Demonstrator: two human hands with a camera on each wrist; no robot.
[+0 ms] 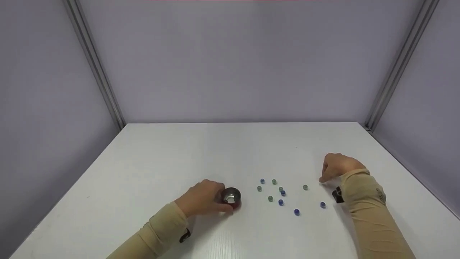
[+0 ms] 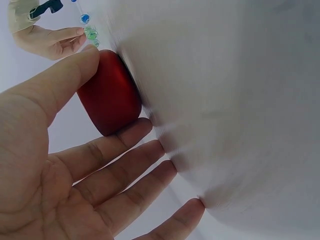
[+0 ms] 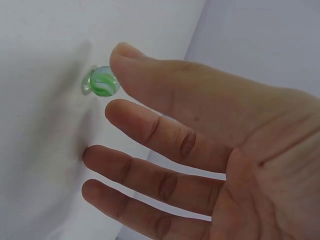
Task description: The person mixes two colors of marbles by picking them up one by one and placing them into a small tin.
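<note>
My left hand (image 1: 203, 198) grips a small red cup (image 1: 231, 198) with a shiny metal inside, standing on the white table (image 1: 230, 151). In the left wrist view the thumb and fingers (image 2: 117, 87) sit round the cup's red wall (image 2: 109, 95). Several blue and green marbles (image 1: 280, 196) lie scattered to the right of the cup. My right hand (image 1: 337, 166) rests on the table beyond them, fingers relaxed. In the right wrist view its thumb tip (image 3: 122, 55) touches a green-streaked glass marble (image 3: 102, 81) on the table; the other fingers are spread and hold nothing.
A lone green marble (image 1: 305, 187) and a blue one (image 1: 322, 204) lie nearest my right wrist. Grey walls with metal corner posts (image 1: 97, 68) close in the table at the back and sides.
</note>
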